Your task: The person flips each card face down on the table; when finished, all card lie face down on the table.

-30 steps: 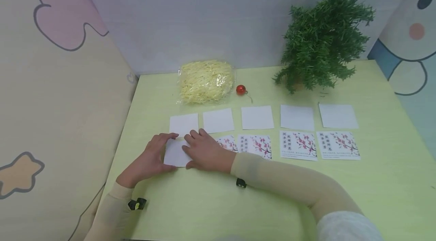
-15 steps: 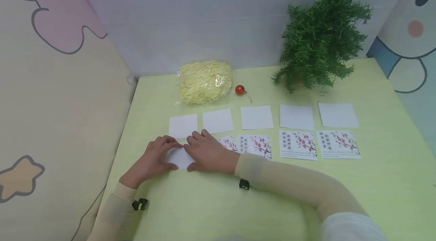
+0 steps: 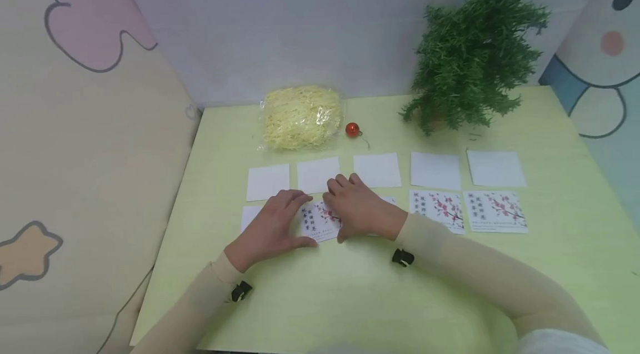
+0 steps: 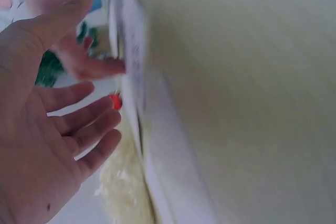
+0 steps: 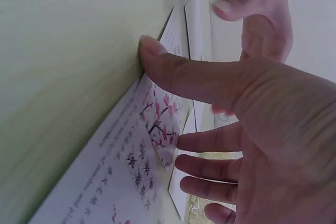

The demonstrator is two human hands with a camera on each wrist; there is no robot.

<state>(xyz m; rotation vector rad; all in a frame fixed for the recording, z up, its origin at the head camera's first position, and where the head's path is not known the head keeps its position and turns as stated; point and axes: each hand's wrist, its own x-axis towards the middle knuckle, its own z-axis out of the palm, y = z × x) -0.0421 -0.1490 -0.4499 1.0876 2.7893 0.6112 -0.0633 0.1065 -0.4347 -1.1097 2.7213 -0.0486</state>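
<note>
A white card printed with pink blossoms and dark characters (image 3: pixel 318 223) lies slightly turned on the table, second in the near row. My right hand (image 3: pixel 362 207) holds it across its width; in the right wrist view the thumb (image 5: pixel 168 69) is at its near edge and the fingers are by its far edge. On the card's left my left hand (image 3: pixel 272 229) hovers with thumb and fingers spread, and its fingers (image 4: pixel 89 114) hold nothing in the left wrist view. Partly behind this hand is a blank white card (image 3: pixel 250 216).
Several blank cards (image 3: pixel 377 170) form a far row. Two more blossom cards (image 3: pixel 495 212) lie at right; another is mostly hidden by my right hand. Behind stand a bag of pale yellow shreds (image 3: pixel 302 118), a red bauble (image 3: pixel 352 130) and a green artificial tree (image 3: pixel 470 59).
Both hands have left the blank card at the near row's left end and moved right to the neighbouring blossom card. That blank card now lies behind my left hand.
</note>
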